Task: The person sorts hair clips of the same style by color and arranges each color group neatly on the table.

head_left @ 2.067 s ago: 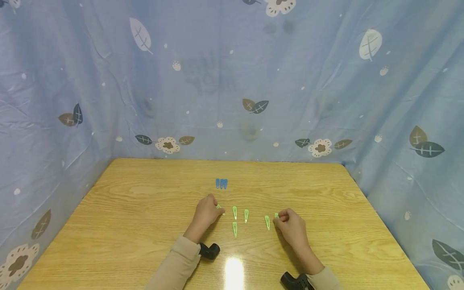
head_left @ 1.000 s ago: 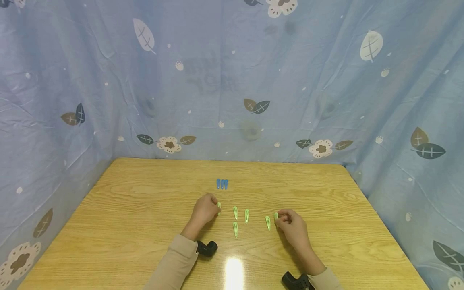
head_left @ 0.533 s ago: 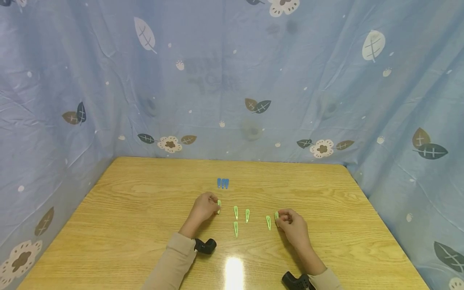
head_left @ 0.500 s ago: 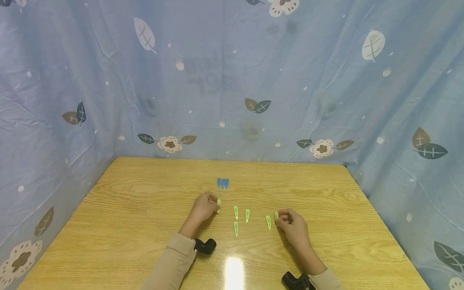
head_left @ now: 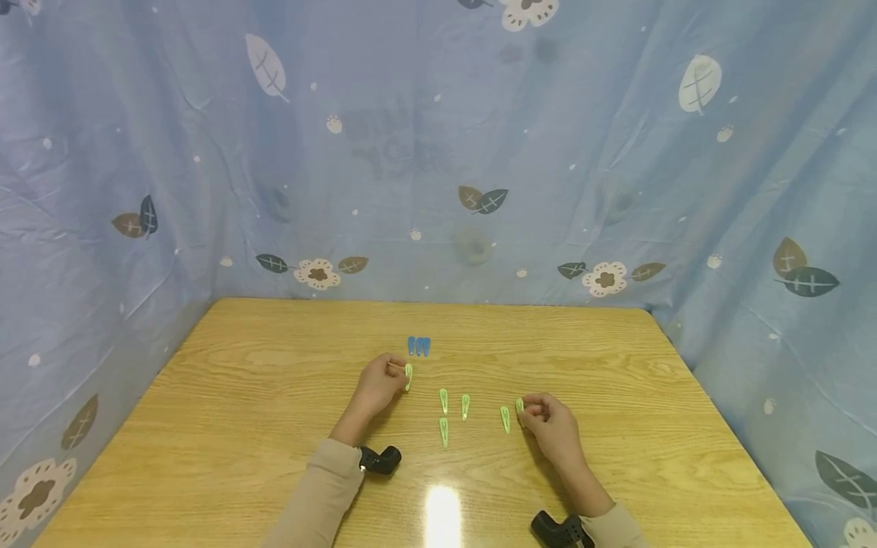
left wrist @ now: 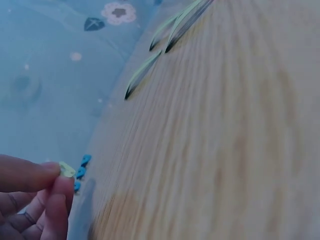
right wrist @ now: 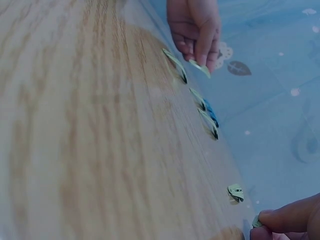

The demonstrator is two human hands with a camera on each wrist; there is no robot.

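Two pinched green clips [head_left: 409, 370] — partly hidden by fingers [left wrist: 30, 175].

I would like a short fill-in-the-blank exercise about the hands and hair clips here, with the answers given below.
The left hand and the right hand each pinch a hair clip coloured ____.
Side by side on the table lie ____ blue clips.
Besides these, ____ other clips lie untouched by either hand.
The hand closer to the blue clips is the ____ one.
Answers: green; three; four; left.
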